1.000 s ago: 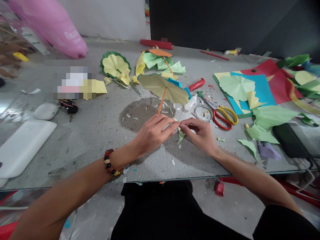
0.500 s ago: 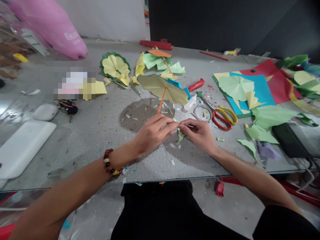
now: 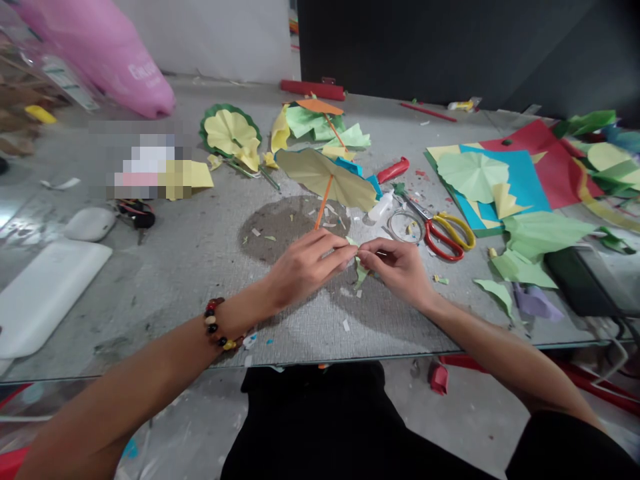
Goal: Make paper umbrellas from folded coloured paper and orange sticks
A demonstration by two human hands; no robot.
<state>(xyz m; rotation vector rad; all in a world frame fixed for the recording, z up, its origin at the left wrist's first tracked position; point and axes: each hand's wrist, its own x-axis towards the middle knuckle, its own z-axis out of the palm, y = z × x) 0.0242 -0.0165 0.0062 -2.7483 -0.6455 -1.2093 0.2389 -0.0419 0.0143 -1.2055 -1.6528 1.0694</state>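
Observation:
My left hand (image 3: 306, 270) and my right hand (image 3: 397, 270) meet at the fingertips over the table. Between them they pinch a small pale green paper piece (image 3: 360, 272), whose lower end hangs down. Just beyond my fingers lies a yellow-green folded paper umbrella (image 3: 325, 179) on a thin orange stick (image 3: 323, 201). The stick's lower end nearly reaches my left hand. A beaded bracelet (image 3: 216, 325) circles my left wrist. Red-and-yellow-handled scissors (image 3: 443, 233) lie to the right of my right hand, apart from it.
Paper scraps, a glue bottle (image 3: 383, 205) and a tape roll (image 3: 405, 227) lie near my hands. Coloured paper sheets (image 3: 515, 173) and a dark phone (image 3: 580, 280) are at right. A white board (image 3: 45, 297) is at left, and paper flowers (image 3: 231, 132) are at the back.
My hands stay together on the green paper, with only slight finger movement. The bracelet has shifted slightly as my left wrist turned.

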